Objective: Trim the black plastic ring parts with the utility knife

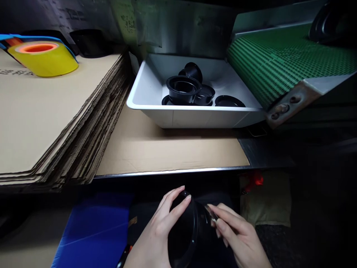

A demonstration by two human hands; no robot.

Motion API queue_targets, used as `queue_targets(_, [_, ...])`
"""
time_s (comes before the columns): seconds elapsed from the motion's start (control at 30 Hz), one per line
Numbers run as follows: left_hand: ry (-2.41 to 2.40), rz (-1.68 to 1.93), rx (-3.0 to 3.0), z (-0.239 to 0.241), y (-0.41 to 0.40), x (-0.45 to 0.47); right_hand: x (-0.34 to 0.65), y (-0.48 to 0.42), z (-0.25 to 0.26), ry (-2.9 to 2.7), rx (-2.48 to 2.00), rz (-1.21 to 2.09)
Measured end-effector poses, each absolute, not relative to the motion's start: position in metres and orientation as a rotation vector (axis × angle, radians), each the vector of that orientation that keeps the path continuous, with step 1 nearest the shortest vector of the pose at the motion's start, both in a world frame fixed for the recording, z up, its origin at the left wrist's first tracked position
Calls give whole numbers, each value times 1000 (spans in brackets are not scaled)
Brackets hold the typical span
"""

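Observation:
Below the table edge, my left hand is closed around the rim of a round black plastic part with a flange. Its fingertips rest over the top of the rim. Between thumb and fingers, my right hand pinches a small thin blade. The blade meets or nearly meets the right side of the black part; actual contact is hard to make out. My palm hides most of the blade's handle end. The lower part of the black piece runs into dark shadow.
A white bin with several black flanged parts stands on the cardboard-covered table. Stacked cardboard fills the left, with yellow tape on top. A green conveyor belt slopes at right. A blue sheet lies below.

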State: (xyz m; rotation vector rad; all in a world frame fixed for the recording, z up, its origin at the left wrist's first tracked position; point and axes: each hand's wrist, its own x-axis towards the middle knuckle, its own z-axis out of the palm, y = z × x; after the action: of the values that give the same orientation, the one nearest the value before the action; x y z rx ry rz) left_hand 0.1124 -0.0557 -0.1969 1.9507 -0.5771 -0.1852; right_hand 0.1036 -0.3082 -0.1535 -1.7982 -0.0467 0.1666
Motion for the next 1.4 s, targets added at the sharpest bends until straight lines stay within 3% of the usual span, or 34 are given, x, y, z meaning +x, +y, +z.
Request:
queue_targets(0.17, [-498, -227, 1952, -292, -56, 128, 105, -308, -152, -315, -1882, 132])
queue_targets(0.27, [-413, -276, 1934, -318, -57, 134, 105, -306, -153, -360, -1890, 88])
queue_targets(0.6, [-525, -273, 1961, -170, -56, 121, 104, -306, -154, -495, -1907, -17])
queue_targets(0.87, [-524, -287, 1958, -171, -58, 119, 99, -305, -166, -650, -1991, -140])
queue_targets(1.1, [-244, -407, 1969, -168, -68, 112, 85, -305, -192, -713, -2120, -355])
queue_targets(1.23, [-121, -469, 1981, -169, -75, 110, 80, -302, -193, -475, -2011, -92])
queue_targets(1.4, [-326, -576, 2008, -161, -75, 109, 78, -292, -175, 308, -1678, 235])
